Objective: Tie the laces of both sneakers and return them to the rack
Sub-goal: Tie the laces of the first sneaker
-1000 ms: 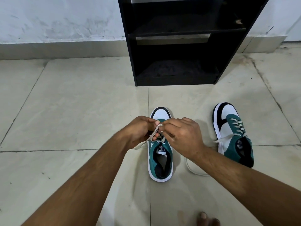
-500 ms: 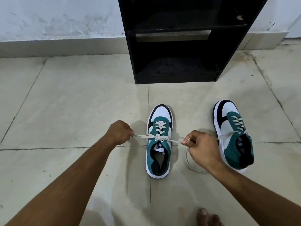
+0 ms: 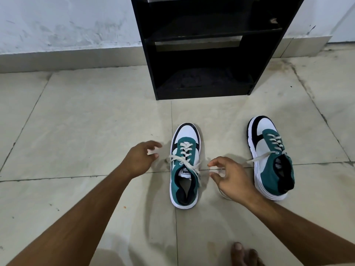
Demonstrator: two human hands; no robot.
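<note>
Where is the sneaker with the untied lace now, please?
In the head view, the untied sneaker stands on the floor at the right, beyond the right hand, right of the other sneaker and before the black rack.

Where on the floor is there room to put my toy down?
Bare beige floor tiles lie left of the left hand, up to the wall. It is crowded between the teal-and-white sneaker with loose laces, the right hand and the second teal-and-white sneaker.

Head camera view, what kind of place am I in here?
Probably a home entryway or room corner: a black shoe rack stands against a scuffed painted wall, and two sneakers sit on a tiled floor.
</note>
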